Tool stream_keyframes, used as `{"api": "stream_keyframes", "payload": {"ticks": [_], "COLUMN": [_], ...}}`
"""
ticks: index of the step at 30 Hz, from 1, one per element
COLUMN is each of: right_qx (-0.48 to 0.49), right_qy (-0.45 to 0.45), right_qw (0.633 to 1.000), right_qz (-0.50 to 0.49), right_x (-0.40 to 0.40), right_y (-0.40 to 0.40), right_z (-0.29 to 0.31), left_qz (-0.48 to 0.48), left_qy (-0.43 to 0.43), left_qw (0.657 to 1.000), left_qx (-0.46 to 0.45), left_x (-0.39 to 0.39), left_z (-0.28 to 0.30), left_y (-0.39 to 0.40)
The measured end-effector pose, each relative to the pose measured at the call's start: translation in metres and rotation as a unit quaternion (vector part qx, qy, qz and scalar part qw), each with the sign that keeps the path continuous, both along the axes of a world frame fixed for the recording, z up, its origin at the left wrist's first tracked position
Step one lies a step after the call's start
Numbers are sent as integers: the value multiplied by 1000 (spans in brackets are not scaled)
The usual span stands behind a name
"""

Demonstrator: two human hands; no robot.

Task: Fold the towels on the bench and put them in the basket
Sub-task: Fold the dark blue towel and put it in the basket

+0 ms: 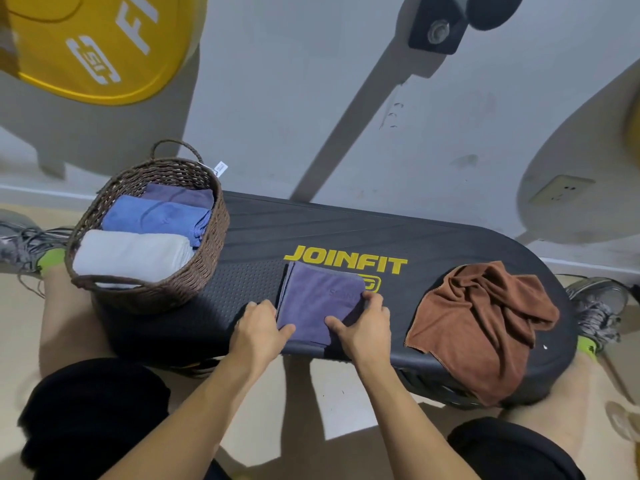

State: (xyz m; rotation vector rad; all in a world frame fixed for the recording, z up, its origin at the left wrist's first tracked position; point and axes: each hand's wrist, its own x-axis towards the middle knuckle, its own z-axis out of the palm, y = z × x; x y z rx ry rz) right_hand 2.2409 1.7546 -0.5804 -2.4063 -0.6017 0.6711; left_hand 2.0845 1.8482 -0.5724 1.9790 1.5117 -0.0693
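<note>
Folded purple microfibre towel point(320, 301) flat at the middle of the black oval surface point(256, 237), half covering its yellow lettering. Left hand point(258, 329) and right hand point(363, 322) gripping its side edges, thumbs on top, other fingers partly tucked from sight. Crumpled brown towel point(485, 320) right; woven brown wicker basket point(152, 223) left, holding folded towels.

Bare bench point(263, 237) lies between basket point(194, 271) and purple towel point(318, 299) (brown towel point(485, 323) crowds the right end).

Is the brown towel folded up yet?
No. The brown towel lies crumpled and wrinkled on the bench, one edge hanging over the front, no hand on it.
</note>
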Motion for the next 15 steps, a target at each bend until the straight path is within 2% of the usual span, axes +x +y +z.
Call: {"api": "stream_keyframes", "payload": {"ticks": [4,7,9,12,14,15], "right_qx": [-45,-1,48,99,124,131], "right_qy": [44,111,203,303,332,338], "right_qw": [998,992,972,931,908,901], "right_qz": [-16,-56,-112,-180,-223,-237], "right_x": [11,18,19,15,7,1], "right_y": [-10,-23,-31,-47,-58,-63], "right_z": [6,3,4,9,9,8], "left_qz": [33,50,72,128,158,167], "left_qy": [-36,-76,-111,-227,-265,-265], "left_qw": [999,996,989,943,927,930], "left_qx": [20,-15,-68,-205,-212,-191], "left_x": [3,4,3,4,7,10], "left_z": [0,0,-3,-6,-10,-11], "left_y": [-12,-15,-16,-23,-29,-32]}}
